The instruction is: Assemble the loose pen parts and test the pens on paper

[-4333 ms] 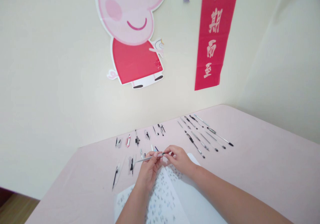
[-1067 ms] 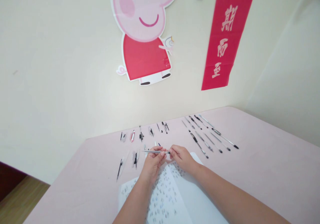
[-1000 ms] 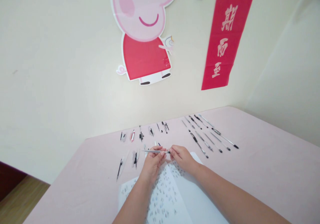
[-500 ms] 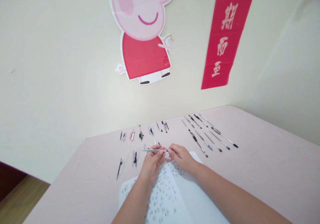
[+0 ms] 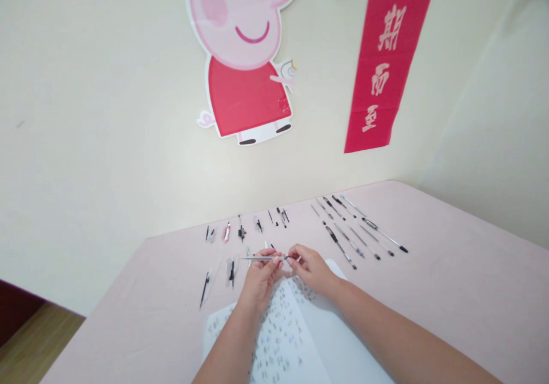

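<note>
A slim grey pen [image 5: 252, 258] lies almost level across my fingers, its thin end pointing left. My left hand [image 5: 261, 278] is closed round its middle, thumb on top. At the pen's right end, where a dark part shows, my right hand [image 5: 313, 268] pinches with thumb and forefinger. Both hands hover over the top of an open notebook [image 5: 283, 338] with handwriting on its left page. Just behind my left fingers, a few pen parts are partly hidden.
On the pink tabletop [image 5: 141, 304], several taken-apart pens, including a black refill [image 5: 205, 290] and a pink piece [image 5: 227, 232], lie left of my hands. Whole pens, such as a black-gripped one [image 5: 341, 247], lie in rows to the right. A wall stands behind.
My right fingertips have shifted slightly at the pen's end, and more of the dark part shows between the hands. My left hand keeps its hold.
</note>
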The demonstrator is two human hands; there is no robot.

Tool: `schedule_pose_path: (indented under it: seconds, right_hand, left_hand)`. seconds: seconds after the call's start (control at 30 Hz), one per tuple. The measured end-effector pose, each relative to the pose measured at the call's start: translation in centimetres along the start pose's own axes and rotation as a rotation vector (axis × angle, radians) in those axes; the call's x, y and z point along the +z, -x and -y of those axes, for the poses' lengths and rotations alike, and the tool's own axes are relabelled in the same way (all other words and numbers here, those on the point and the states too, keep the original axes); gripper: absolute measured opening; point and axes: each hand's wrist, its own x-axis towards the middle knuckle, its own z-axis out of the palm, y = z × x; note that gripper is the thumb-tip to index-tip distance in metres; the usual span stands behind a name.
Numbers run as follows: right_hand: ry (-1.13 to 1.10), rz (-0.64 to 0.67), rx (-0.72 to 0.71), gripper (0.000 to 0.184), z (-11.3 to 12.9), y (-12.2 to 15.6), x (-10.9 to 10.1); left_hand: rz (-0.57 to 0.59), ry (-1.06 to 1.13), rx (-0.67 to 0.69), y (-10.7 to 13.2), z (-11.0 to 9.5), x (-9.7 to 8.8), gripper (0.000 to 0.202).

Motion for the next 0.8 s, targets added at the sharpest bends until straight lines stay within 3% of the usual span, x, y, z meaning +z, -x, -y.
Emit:
schedule_pose_path:
  seconds: [0.33,0.4,0.6,0.8]
  right_hand:
    - [0.052,0.059,-0.005,0.037,-0.59,-0.15,0.05]
    - [0.04,0.055,-0.006,0.036,-0.54,-0.16,0.03]
    - [0.002,0.003,0.005,0.007,-0.22,-0.08,0.06]
    - [0.05,0.038,-0.017,0.018,0.0,-0.12,-0.07]
  left_hand:
    - [0.009,-0.012,-0.031,0.13,0.02,-0.02,0.032]
    - [0.008,-0.014,-0.024,0.12,0.02,-0.03,0.032]
    - [0.016,-0.014,0.011,0.03,0.08,-0.08,0.03]
    - [0.043,-0.009,-0.004,0.01,0.15,-0.14,0.03]
